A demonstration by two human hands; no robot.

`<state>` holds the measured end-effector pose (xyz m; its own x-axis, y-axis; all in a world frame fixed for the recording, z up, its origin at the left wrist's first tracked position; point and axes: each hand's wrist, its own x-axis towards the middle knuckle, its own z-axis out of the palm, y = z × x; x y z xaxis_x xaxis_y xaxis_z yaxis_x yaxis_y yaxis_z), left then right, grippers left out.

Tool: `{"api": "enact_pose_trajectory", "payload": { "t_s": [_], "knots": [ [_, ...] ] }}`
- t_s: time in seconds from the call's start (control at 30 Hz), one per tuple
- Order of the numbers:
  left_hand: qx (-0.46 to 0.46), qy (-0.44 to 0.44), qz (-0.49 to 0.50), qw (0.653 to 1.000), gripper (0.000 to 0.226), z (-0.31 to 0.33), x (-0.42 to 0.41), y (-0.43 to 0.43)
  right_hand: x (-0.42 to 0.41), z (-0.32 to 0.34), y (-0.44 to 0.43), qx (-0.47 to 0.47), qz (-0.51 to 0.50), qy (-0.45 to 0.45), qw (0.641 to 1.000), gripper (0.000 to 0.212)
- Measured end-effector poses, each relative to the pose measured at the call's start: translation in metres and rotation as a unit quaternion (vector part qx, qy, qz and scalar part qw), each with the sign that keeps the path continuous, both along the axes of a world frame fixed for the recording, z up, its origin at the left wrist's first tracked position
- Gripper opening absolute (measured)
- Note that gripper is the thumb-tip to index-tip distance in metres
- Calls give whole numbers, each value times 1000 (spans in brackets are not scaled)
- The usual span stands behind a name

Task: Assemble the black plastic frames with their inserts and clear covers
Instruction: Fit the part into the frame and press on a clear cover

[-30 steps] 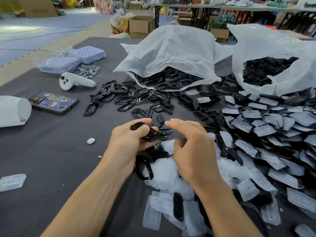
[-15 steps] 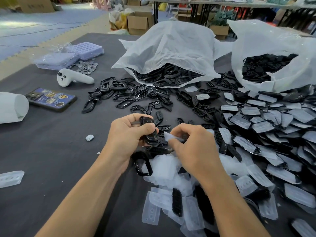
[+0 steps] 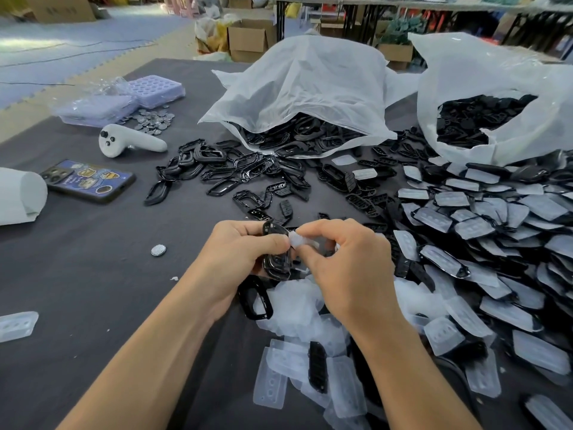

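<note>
A glossy black oval plastic frame (image 3: 277, 259) stands nearly upright at centre, gripped by the left hand (image 3: 235, 259). A small translucent clear cover (image 3: 299, 240) touches its upper edge, pinched by the right hand (image 3: 344, 265). More empty black frames (image 3: 217, 169) lie scattered above centre. Flat clear covers (image 3: 297, 308) are heaped below centre, a slim black ribbed insert (image 3: 317, 366) lying on them.

On the bench (image 3: 93, 274), a bag (image 3: 310, 85) lies with frames (image 3: 297, 138) in its mouth and more spilled just in front. Left of the bag lie a controller (image 3: 133, 144) and coins (image 3: 153, 119); front-left, a phone (image 3: 90, 181). Right of it, a second bag (image 3: 496, 88). Well in front of the bag, the left hand (image 3: 235, 259) holds a frame (image 3: 276, 263) and the right hand (image 3: 350, 268) a cover (image 3: 299, 241), above a pile of covers (image 3: 297, 308).
</note>
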<state>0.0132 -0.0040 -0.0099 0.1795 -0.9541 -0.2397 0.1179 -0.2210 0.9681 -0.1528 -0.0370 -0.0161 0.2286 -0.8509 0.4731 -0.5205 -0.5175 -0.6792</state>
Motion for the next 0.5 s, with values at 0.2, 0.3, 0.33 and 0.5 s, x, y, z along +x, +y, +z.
{"api": "enact_pose_trajectory", "payload": {
  "t_s": [0.2, 0.3, 0.33, 0.5],
  "knots": [
    [-49, -41, 0, 998, 17, -5, -1, -2, 1, 2, 1, 58, 7, -88, 994, 15],
    [-67, -30, -30, 997, 10, -5, 0, 0, 1, 3, 1, 76, -5, -86, 993, 8],
    [-66, -29, -44, 996, 12, -5, 0, 1, 0, 3, 1, 87, -5, -85, 993, 8],
    [-48, -19, -34, 998, 11, -6, -3, 0, -1, 4, 3, 138, 47, -119, 982, 10]
  ]
}}
